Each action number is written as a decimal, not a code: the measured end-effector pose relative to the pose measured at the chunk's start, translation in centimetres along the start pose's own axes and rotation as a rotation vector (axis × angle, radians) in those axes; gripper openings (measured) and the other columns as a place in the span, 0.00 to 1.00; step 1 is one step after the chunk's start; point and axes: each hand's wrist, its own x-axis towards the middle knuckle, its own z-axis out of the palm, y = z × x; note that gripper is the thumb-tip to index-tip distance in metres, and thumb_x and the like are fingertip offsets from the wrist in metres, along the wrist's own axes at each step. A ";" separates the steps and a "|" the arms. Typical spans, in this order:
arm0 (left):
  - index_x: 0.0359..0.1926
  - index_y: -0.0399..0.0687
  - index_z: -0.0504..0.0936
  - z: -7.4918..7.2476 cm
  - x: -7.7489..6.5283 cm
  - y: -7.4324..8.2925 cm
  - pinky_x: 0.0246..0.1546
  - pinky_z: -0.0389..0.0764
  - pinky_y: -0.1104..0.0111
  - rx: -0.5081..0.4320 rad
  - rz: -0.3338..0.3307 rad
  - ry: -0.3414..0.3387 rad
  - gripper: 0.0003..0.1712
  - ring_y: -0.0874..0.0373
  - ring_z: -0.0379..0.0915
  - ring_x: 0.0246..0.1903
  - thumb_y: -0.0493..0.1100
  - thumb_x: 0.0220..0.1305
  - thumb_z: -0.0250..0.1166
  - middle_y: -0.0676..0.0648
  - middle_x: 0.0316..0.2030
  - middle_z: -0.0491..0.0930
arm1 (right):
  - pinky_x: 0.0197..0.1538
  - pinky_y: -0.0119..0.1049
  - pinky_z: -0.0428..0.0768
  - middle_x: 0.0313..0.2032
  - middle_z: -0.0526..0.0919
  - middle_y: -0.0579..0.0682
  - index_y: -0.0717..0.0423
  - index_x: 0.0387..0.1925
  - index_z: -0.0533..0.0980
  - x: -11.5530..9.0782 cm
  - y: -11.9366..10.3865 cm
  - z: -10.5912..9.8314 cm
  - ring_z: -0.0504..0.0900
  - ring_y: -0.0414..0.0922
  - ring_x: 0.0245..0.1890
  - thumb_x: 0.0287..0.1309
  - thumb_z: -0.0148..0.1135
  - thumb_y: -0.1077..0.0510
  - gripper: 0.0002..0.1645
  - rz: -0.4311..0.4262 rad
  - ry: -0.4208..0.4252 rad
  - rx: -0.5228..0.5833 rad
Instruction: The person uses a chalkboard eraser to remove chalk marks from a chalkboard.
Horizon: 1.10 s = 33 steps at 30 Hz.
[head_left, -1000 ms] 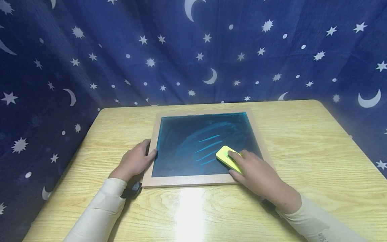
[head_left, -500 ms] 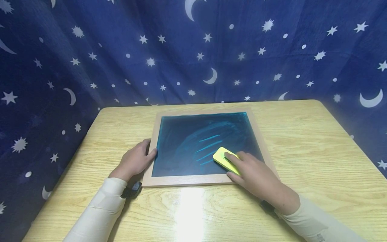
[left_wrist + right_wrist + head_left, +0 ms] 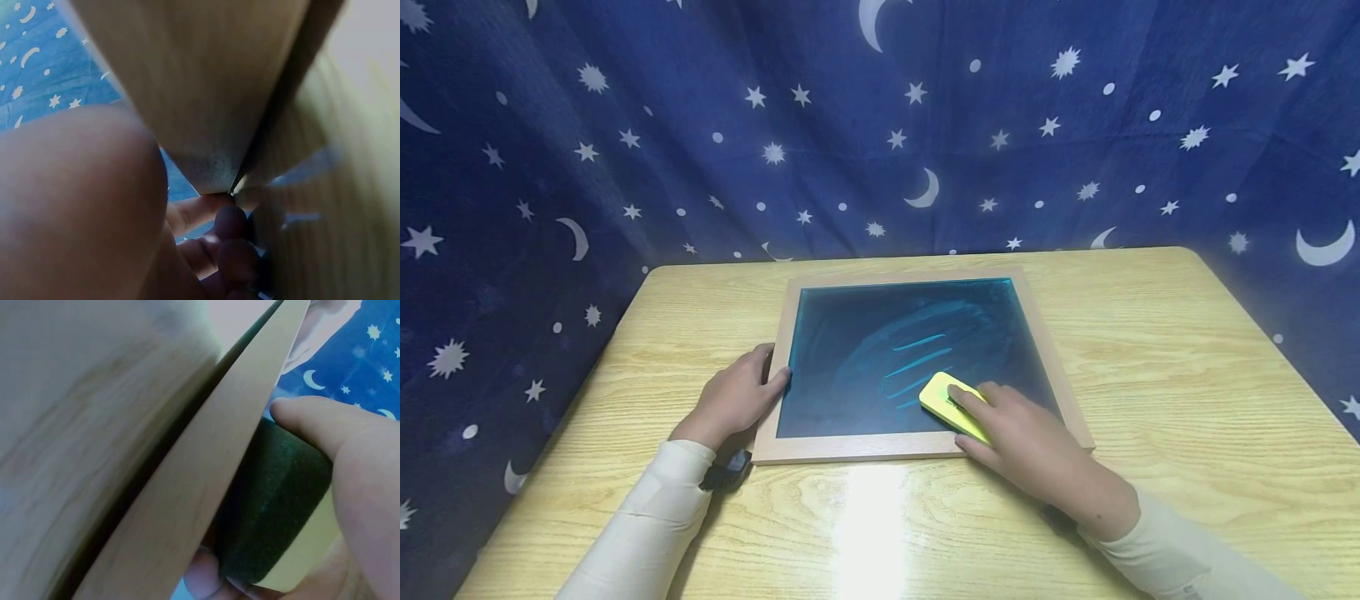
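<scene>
A small chalkboard [image 3: 850, 367] with a light wooden frame lies on the table, several blue chalk strokes [image 3: 919, 360] near its middle. My left hand [image 3: 736, 396] grips the frame's left side, thumb on top. The left wrist view shows its fingers [image 3: 200, 212] against the frame's side, close to the tabletop. In my right hand [image 3: 1026, 442] is a yellow chalkboard eraser [image 3: 938, 400], gripped between thumb and fingers over the board's lower right part. Its dark felt [image 3: 275, 500] shows beside the wooden frame edge [image 3: 194, 481] in the right wrist view. The eraser overlaps the right ends of the lower strokes.
The board rests on a pale wood-grain table [image 3: 1150, 350] with rounded far corners. A dark blue curtain [image 3: 820, 167] with moons and stars hangs behind and along the sides. Faint chalk smears [image 3: 917, 321] mark the upper part of the board.
My right hand has slid the eraser left and slightly toward me, so it now covers more of the lower chalk strokes. The left hand and the board have stayed in place.
</scene>
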 end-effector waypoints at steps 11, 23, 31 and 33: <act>0.73 0.38 0.61 0.0 0.0 0.0 0.53 0.76 0.41 0.006 0.008 0.007 0.36 0.34 0.74 0.61 0.58 0.76 0.47 0.33 0.65 0.73 | 0.31 0.36 0.74 0.42 0.80 0.51 0.49 0.65 0.74 0.0 -0.2 0.1 0.76 0.43 0.36 0.57 0.70 0.45 0.35 -0.005 0.006 -0.010; 0.74 0.39 0.61 0.1 0.1 -0.1 0.54 0.75 0.40 0.009 0.008 0.007 0.36 0.34 0.72 0.62 0.58 0.76 0.47 0.33 0.66 0.72 | 0.39 0.44 0.81 0.45 0.82 0.52 0.51 0.65 0.74 0.1 0.2 0.2 0.82 0.48 0.42 0.58 0.70 0.47 0.34 0.020 0.016 0.014; 0.74 0.40 0.61 0.2 0.0 -0.2 0.54 0.75 0.40 0.002 0.008 0.005 0.37 0.34 0.72 0.63 0.59 0.76 0.47 0.34 0.66 0.72 | 0.42 0.46 0.82 0.44 0.82 0.54 0.52 0.64 0.74 0.3 0.9 0.0 0.82 0.49 0.41 0.58 0.70 0.48 0.34 0.059 0.016 0.021; 0.74 0.40 0.61 0.1 0.0 -0.2 0.54 0.75 0.40 0.000 0.009 0.004 0.37 0.34 0.72 0.63 0.60 0.76 0.47 0.34 0.66 0.72 | 0.43 0.46 0.81 0.44 0.82 0.54 0.53 0.64 0.74 0.3 1.0 0.0 0.82 0.50 0.41 0.58 0.69 0.48 0.34 0.060 0.017 0.015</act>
